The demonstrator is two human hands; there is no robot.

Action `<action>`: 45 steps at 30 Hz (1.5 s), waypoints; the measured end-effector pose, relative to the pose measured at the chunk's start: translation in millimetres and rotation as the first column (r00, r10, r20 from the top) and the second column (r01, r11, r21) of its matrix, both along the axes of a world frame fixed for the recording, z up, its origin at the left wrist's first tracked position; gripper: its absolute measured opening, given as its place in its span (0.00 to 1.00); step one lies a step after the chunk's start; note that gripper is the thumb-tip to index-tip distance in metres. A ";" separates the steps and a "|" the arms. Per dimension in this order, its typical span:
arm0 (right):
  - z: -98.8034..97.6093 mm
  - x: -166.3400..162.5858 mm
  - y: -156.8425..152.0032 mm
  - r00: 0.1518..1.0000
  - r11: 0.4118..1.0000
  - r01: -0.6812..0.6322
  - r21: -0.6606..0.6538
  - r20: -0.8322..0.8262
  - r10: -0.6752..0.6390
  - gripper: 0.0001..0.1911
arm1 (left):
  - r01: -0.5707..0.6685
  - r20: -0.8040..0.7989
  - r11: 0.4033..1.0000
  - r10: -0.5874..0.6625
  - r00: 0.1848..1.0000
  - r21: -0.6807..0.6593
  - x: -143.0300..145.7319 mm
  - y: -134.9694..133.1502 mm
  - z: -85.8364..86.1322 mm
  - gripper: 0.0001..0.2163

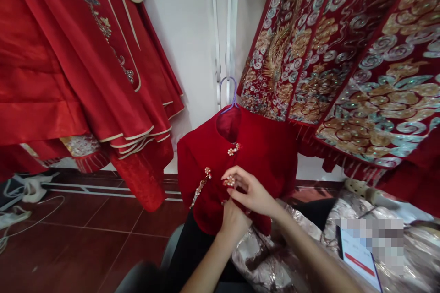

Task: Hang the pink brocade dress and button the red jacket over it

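A red velvet jacket (pixel 261 137) hangs in front of me on a purple hanger (pixel 234 94), its lower part reaching my lap. My right hand (pixel 252 192) is closed in a pinch at the jacket's front, with a gold-and-pearl flower clasp (pixel 229 181) between thumb and fingers. Just below it, my left hand (pixel 235 220) lies against the velvet; its fingers are hidden. Another flower clasp (pixel 233 149) sits under the neckline. To the left, a flower ornament (pixel 207 171) carries a hanging string of beads (pixel 198 192).
Red garments with pale piping (pixel 113 78) hang at left, and heavily embroidered red panels with fringe (pixel 330 64) at right. White poles (pixel 223 23) rise behind the jacket. Shiny patterned fabric (pixel 264 261) and a lit phone (pixel 359 256) lie on the right. A cable (pixel 51 201) trails across the tiled floor.
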State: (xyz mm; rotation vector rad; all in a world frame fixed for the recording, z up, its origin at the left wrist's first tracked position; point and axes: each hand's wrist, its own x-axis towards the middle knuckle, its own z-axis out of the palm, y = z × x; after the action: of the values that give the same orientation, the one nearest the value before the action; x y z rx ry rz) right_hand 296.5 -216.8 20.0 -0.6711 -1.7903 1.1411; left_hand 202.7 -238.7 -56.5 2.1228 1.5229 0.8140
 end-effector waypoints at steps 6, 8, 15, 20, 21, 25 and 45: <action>-48.2 -26.7 54.7 0.971 0.972 0.220 0.087 0.071 -0.226 0.12 | -0.076 0.418 0.996 0.088 0.904 -0.046 -33.0 -11.0 -5.0 0.08; -53.4 -27.5 58.8 0.966 0.966 0.244 0.090 0.070 -0.250 0.11 | -0.223 0.552 0.974 0.205 0.808 -0.036 -54.1 -1.5 -3.2 0.09; -60.8 -29.9 53.6 0.948 0.945 0.317 0.080 0.009 -0.318 0.14 | -0.328 0.740 0.944 0.238 0.629 -0.025 -83.0 30.7 -4.4 0.15; -58.7 -30.4 53.2 0.948 0.945 0.314 0.094 0.019 -0.317 0.13 | -0.301 0.775 0.953 0.211 0.595 -0.028 -82.0 31.0 4.9 0.15; -56.8 -30.7 52.1 0.949 0.944 0.311 0.109 0.023 -0.316 0.12 | -0.298 0.780 0.954 0.208 0.591 -0.030 -82.7 30.4 7.0 0.15; -51.3 -32.5 47.4 0.935 0.923 0.342 0.175 0.034 -0.353 0.11 | -0.271 0.805 0.962 0.178 0.566 -0.023 -85.1 29.5 11.5 0.13; -50.5 -38.3 50.3 0.891 0.876 0.403 0.264 0.103 -0.441 0.11 | -0.168 0.815 0.979 0.191 0.546 -0.117 -90.3 42.4 25.3 0.14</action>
State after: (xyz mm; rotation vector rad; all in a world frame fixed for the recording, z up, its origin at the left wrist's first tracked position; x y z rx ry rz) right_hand 258.2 -166.4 -30.5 -0.9752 -1.7578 0.5802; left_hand 112.4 -196.3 -31.2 1.1942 1.1758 1.5693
